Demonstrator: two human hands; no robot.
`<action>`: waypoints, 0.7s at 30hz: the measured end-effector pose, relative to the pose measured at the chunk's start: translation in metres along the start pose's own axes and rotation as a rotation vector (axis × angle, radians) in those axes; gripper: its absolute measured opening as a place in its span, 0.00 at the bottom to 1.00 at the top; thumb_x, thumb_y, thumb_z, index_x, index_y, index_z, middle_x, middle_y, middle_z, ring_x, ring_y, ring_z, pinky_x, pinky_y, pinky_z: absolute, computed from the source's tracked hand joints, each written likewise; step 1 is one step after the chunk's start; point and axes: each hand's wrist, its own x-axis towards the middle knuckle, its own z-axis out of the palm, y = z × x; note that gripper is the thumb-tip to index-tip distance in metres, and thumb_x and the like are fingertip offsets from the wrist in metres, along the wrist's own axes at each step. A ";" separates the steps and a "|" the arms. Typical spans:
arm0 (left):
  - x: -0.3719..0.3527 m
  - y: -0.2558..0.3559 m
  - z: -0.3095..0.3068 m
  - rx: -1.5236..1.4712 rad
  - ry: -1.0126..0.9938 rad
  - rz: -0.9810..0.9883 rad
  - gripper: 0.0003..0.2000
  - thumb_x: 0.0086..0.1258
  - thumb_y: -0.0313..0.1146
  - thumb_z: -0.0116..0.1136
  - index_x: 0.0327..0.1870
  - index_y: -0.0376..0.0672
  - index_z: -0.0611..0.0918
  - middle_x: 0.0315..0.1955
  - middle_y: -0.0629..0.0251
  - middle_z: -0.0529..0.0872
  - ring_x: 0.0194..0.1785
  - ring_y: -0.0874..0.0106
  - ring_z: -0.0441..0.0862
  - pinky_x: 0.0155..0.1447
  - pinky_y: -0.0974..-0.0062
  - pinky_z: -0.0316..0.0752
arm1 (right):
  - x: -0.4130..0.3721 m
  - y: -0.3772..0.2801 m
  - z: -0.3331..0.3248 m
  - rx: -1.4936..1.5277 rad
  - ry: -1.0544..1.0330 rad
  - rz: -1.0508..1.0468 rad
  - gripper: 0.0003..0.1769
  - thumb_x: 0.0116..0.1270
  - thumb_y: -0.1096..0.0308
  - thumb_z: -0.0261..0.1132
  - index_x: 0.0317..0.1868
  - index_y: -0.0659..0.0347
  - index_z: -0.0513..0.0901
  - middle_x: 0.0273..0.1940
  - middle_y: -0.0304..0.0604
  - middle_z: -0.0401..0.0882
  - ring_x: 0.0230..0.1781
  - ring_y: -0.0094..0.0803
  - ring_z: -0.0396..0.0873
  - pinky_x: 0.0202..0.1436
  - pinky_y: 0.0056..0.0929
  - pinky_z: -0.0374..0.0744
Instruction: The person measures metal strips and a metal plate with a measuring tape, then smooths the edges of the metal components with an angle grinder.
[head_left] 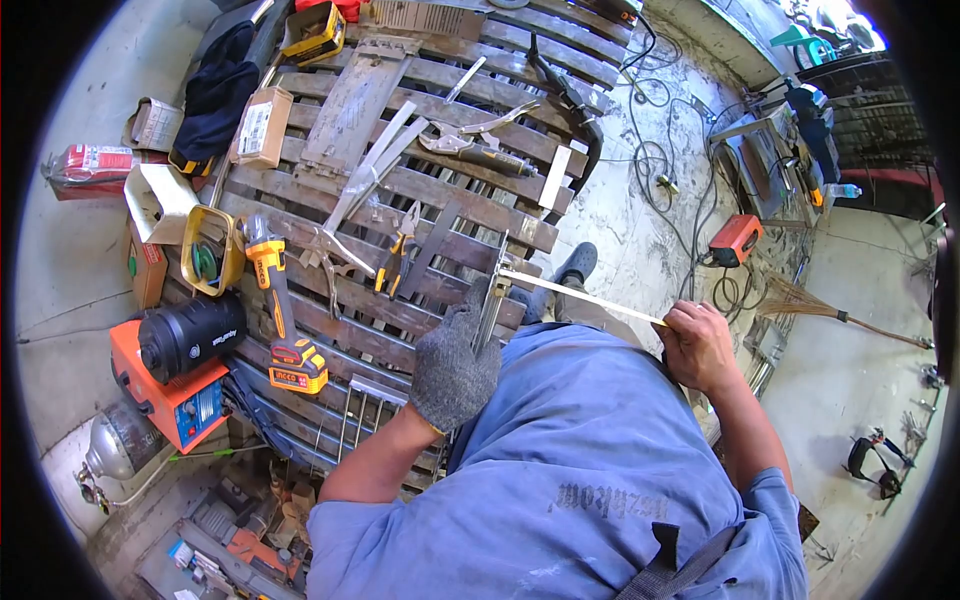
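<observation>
My left hand (455,365), in a grey knit glove, is closed round a narrow metal piece (489,312) at the edge of the slatted metal table (400,330). My bare right hand (697,345) is held out to the right, its fingers wrapped over one end of a thin, pale, straight strip (590,298). That strip slants up to the left and meets the top of the metal piece above the glove. Pliers with yellow-and-black handles (398,255) lie left of the glove, beside a dark flat bar (428,250).
A yellow cordless grinder (280,300), locking pliers (480,150) and flat metal strips (380,165) lie on the table. An orange machine (185,385) and black bottle (195,335) stand at left. Cables (655,165), another orange machine (737,241) and a broom (830,312) are on the right.
</observation>
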 end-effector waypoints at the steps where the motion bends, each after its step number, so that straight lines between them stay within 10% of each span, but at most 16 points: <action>1: 0.000 -0.001 -0.001 0.019 -0.027 0.001 0.36 0.67 0.27 0.66 0.80 0.33 0.76 0.57 0.31 0.88 0.54 0.35 0.90 0.58 0.47 0.87 | 0.000 -0.001 -0.003 0.007 -0.022 0.013 0.12 0.74 0.66 0.71 0.31 0.60 0.82 0.34 0.46 0.83 0.37 0.51 0.83 0.47 0.48 0.79; 21: 0.002 -0.003 0.001 0.051 0.044 0.118 0.31 0.65 0.28 0.68 0.71 0.29 0.79 0.46 0.33 0.88 0.47 0.35 0.88 0.53 0.43 0.85 | 0.016 0.002 -0.013 0.287 -0.237 0.181 0.14 0.76 0.66 0.71 0.33 0.67 0.84 0.31 0.56 0.82 0.35 0.59 0.85 0.39 0.49 0.80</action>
